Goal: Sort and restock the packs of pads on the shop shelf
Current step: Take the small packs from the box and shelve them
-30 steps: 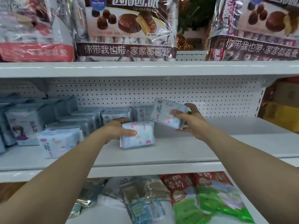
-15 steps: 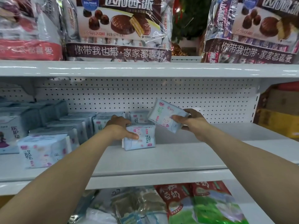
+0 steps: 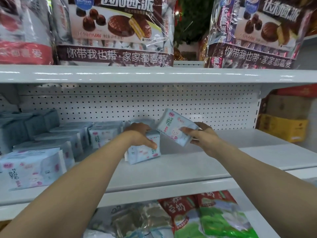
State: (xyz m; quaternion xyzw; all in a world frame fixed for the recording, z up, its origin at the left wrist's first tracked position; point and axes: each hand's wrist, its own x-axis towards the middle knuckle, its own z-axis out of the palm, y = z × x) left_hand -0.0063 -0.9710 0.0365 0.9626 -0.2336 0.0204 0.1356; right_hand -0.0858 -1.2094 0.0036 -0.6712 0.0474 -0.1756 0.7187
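Head view only. White middle shelf [image 3: 197, 169] with a pegboard back panel [image 3: 171, 103].

- **Left hand:** The left hand [image 3: 139, 134] grips a pad pack [image 3: 145, 154] from above, fingers curled over its top and front edge. The pack stands on the shelf board, just right of the rows of stocked packs [image 3: 68, 136].
- **Right hand:** The right hand [image 3: 203, 137] holds a second pack [image 3: 173, 128] tilted in the air, thumb across the printed face, fingers behind. It sits just above and right of the first pack (whether they touch is unclear).
- **Handling:** Both packs look light, soft and film-wrapped, so probably squashy and a bit slick. Best taken across the short sides or the top edge with a whole-hand grip, not a fingertip pinch on loose film. They are unlikely to break, but a hard squeeze could crumple them.
- **Other shelves:** Chocolate pie bags [image 3: 116, 31] on the shelf above, red-green pouches [image 3: 214, 217] on the one below.
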